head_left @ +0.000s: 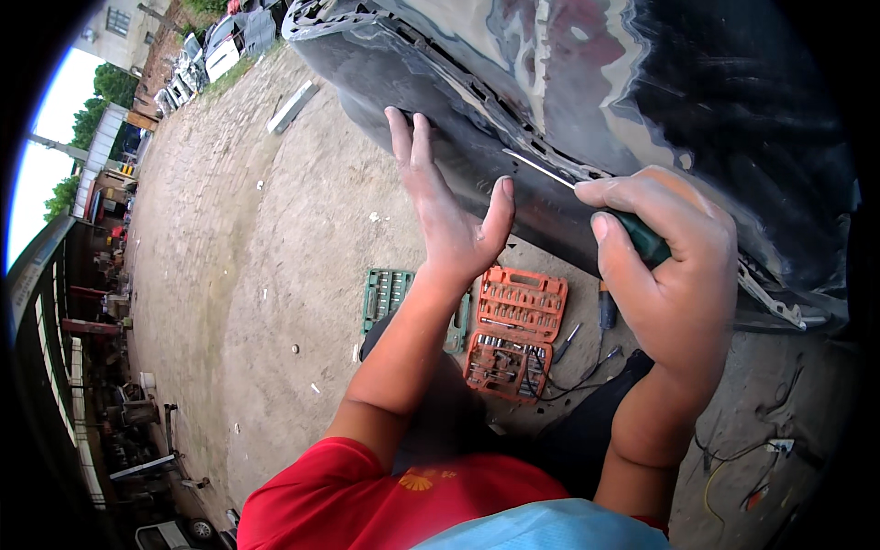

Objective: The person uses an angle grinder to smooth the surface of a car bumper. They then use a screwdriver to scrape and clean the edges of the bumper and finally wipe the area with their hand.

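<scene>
One car panel (587, 87) fills the upper right, an orange toolkit (520, 319) lies below centre, the left hand (445, 215), spread and empty, is by the panel, and right of centre the curled right hand (674, 252) grips a screwdriver (647, 241).

The right grip (674, 252) is partly hiding a green handle (644, 240), the left forearm (390, 367) a green case (386, 291); the top edge is cropping the patchy panel (587, 64).
</scene>
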`<state>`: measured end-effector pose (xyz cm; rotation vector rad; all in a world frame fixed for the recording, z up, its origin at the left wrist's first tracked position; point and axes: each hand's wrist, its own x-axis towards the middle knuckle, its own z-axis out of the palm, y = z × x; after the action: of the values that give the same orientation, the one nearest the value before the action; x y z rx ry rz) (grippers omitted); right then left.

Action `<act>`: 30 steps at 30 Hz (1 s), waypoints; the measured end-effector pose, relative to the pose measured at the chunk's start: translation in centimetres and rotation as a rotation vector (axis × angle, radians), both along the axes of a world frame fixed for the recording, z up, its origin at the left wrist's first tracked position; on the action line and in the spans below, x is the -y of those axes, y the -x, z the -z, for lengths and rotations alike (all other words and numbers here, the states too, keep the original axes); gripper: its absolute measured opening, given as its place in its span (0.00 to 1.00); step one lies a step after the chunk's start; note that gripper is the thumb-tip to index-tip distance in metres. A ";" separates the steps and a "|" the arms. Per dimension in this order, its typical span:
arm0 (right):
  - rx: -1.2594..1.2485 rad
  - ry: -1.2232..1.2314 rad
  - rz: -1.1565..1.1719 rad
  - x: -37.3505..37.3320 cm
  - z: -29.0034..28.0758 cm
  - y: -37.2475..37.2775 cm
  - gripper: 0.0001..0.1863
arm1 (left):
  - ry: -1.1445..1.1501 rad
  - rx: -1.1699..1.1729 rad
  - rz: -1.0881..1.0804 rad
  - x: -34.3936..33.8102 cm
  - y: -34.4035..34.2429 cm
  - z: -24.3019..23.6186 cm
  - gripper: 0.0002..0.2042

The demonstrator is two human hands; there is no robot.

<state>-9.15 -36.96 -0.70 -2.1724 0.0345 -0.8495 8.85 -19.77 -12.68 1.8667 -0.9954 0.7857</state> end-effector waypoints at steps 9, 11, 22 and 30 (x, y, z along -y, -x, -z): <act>0.024 0.245 -0.048 5.8 -1.7 5.2 0.14 | 0.045 0.164 0.002 1.2 0.4 -2.2 0.42; 0.041 0.260 -0.078 6.8 -1.8 5.7 0.15 | 0.109 0.230 -0.015 1.8 0.5 -2.9 0.33; -0.012 0.131 -0.115 7.0 -0.9 5.1 0.16 | -0.062 0.095 0.353 2.3 2.2 -4.1 0.12; -0.026 0.019 -0.030 3.6 1.4 2.5 0.14 | -0.018 0.012 0.517 2.3 3.2 -2.1 0.07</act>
<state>-11.68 -40.54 -2.06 -2.1961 0.0075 -0.8072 5.61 -22.06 -10.60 1.5154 -1.4166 0.4762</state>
